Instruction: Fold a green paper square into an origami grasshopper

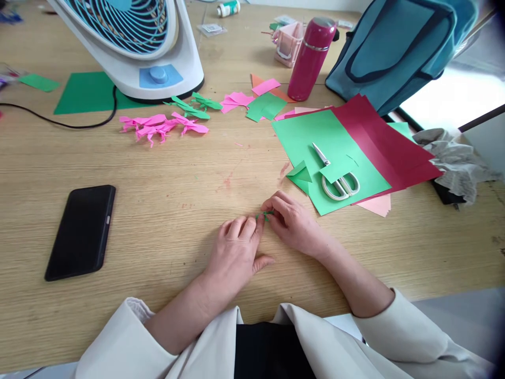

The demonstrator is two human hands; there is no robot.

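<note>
A small folded green paper piece (266, 216) lies on the table between my fingertips, mostly covered by them. My right hand (294, 221) pinches it between thumb and fingers. My left hand (236, 247) rests palm down at its left side, index fingertip touching the paper and thumb held apart. Beyond my hands, folded pink paper figures (161, 126) and folded green paper figures (193, 106) lie in a group. To the right, a folded green paper piece (300, 176) sits at the edge of a green sheet (303, 134), which carries white-handled scissors (341, 187) partly under a green scrap.
A black phone (81, 231) lies at left. A fan (165, 63) stands at the back on a dark green sheet (84, 92). Red sheets (379, 137), a magenta bottle (310, 60), a pink holder (289, 45) and a teal bag (386, 58) occupy the right side.
</note>
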